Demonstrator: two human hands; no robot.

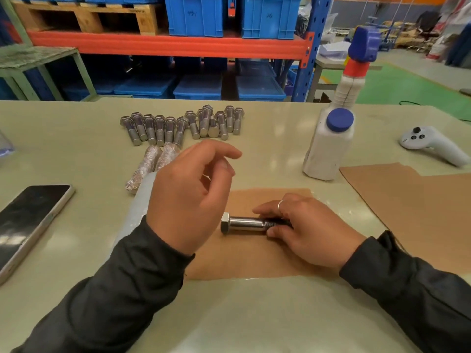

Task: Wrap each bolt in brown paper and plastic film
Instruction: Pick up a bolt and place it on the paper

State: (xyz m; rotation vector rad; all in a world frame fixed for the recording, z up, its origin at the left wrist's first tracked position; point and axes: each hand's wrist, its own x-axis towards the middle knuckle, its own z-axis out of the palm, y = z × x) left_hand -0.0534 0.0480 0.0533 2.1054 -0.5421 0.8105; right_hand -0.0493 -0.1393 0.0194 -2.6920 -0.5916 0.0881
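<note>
While the bolt (pixel 248 223) lay on the brown paper (pixel 254 253), the right hand (pixel 303 228) held its threaded end and the left hand (pixel 190 197) hovered loosely curled, holding nothing; beyond the paper lay two wrapped bolts (pixel 153 164), then bare bolts (pixel 183 123).

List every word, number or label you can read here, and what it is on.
Left blue crate: dark handwritten marks, too blurred to read.
Right blue crate: handwritten mark, possibly "16", not certain.
White bottle, phone, white controller: no readable text.
</note>
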